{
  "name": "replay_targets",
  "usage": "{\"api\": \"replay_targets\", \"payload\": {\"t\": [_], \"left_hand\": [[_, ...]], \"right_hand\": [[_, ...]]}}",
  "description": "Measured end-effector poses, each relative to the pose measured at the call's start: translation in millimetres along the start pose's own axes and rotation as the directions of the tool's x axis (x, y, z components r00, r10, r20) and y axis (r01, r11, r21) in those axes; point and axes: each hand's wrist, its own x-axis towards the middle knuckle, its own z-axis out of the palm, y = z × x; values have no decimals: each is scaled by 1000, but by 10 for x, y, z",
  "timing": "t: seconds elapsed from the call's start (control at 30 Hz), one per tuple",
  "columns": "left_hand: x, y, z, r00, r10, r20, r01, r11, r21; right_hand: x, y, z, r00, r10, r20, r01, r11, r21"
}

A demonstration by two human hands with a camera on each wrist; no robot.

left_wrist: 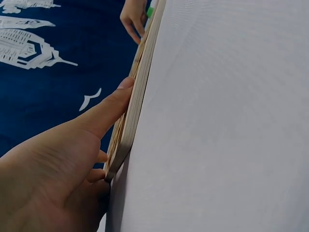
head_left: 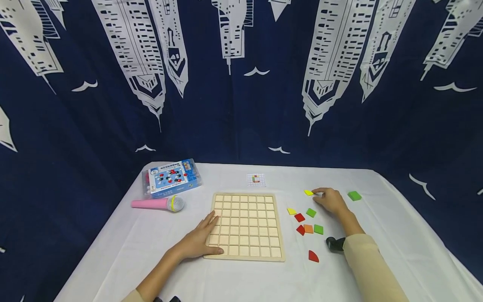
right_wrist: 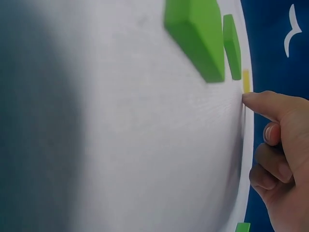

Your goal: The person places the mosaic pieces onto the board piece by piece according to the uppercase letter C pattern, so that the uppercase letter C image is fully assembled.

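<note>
My left hand (head_left: pixel 197 240) rests spread on the left edge of a square wooden grid board (head_left: pixel 244 259). Its thumb lies along the near rim, while the fingers reach over the left side. Over on the right, my right hand (head_left: pixel 332 201) is low above the white table, with index fingertip right at the edge of a yellow tile (head_left: pixel 308 193). A gap shows between thumb and index finger, and the other fingers are bent in the right wrist view. Red tiles (head_left: pixel 299 217), green tiles (head_left: pixel 311 212), an orange tile (head_left: pixel 308 229) and another yellow tile (head_left: pixel 292 211) lie nearby.
A small pattern card (head_left: pixel 256 180) lies behind the board. At the back left are a blue boxed set (head_left: pixel 174 178) and a pink toy microphone (head_left: pixel 151 204). A red quarter-round tile (head_left: pixel 313 256) sits nearer me; one green tile (head_left: pixel 354 196) lies right of my right hand.
</note>
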Motion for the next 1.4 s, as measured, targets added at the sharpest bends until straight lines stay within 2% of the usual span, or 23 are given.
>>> {"api": "replay_targets", "payload": {"t": [0.23,0.47,0.77,0.93,1.13,1.23,1.4], "left_hand": [[48,40,34,999,31,-16,-30,999,22],[107,126,95,999,53,8,-53,998,28],[110,130,142,997,66,-38,-65,997,40],[101,104,170,997,66,-49,-64,997,49],[96,117,162,994,89,-62,-86,996,38],[93,122,153,993,94,-66,-92,995,29],[79,117,149,992,103,-75,-103,995,14]], "right_hand": [[19,7,58,1000,5,0,-5,999,47],[46,33,93,1000,29,6,-29,996,81],[4,-28,69,996,-6,-84,13,997,82],[-111,-327,-1,979,-51,-197,76,990,120],[-284,-912,-27,924,-190,-332,246,960,136],[-350,-1183,30,907,-239,-347,305,941,150],[-403,-1454,287,905,-247,-346,322,930,179]]}}
